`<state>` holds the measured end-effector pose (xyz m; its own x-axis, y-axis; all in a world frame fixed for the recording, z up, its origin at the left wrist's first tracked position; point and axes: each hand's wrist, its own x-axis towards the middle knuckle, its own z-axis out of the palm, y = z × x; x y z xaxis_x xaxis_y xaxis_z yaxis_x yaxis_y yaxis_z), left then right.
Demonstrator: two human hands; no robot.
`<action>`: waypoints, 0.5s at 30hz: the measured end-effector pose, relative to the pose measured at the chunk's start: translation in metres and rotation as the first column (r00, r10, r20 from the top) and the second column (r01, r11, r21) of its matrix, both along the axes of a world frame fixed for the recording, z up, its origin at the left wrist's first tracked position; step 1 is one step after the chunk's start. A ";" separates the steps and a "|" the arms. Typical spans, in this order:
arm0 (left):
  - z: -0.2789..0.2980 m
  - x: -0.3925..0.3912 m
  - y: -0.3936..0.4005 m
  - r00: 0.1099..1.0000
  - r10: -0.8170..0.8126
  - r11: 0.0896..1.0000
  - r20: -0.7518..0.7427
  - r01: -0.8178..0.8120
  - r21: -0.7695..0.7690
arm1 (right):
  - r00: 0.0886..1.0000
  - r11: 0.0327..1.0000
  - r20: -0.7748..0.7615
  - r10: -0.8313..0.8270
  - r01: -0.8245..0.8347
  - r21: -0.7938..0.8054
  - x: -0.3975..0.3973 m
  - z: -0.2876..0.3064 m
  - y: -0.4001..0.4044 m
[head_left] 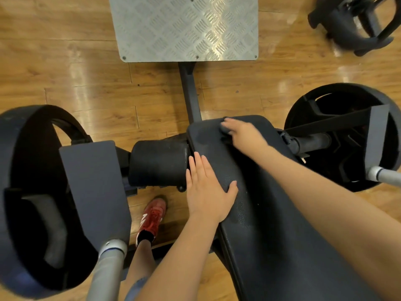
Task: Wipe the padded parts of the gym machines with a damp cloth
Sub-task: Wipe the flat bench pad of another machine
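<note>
We press our right hand (243, 132) down on a dark cloth (224, 127) at the far end of the long black pad (271, 213), fingers curled over the cloth near the pad's top edge. Our left hand (206, 190) lies flat on the pad's left side, fingers straight and together, thumb spread, steadying it. The pad runs lengthwise from that far end back toward us, so most of its unwiped length lies on our side of the cloth and, we judge, the next stroke should pull toward our body. The right hand is the nearer one to the cloth. The left edge drops off beside a round roller pad (158, 164); the weight plate (342, 137) crowds the right, leaving free room mainly along the pad itself
</note>
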<state>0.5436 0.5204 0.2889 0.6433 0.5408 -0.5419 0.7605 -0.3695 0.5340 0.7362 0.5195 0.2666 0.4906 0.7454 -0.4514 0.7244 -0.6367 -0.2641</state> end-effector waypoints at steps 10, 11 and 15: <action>0.004 0.001 -0.002 0.995 0.042 0.999 -0.089 -0.040 0.029 | 1.000 0.998 0.017 0.011 -0.010 -0.067 -0.016 -0.011 0.045; 0.005 0.001 -0.002 0.994 0.056 0.998 -0.097 -0.053 0.025 | 0.997 0.997 -0.025 0.067 -0.068 -0.048 -0.029 -0.012 0.053; 0.007 0.001 -0.004 0.987 0.100 0.995 -0.128 -0.098 0.022 | 0.990 0.997 -0.120 0.077 -0.075 0.014 -0.042 -0.013 0.059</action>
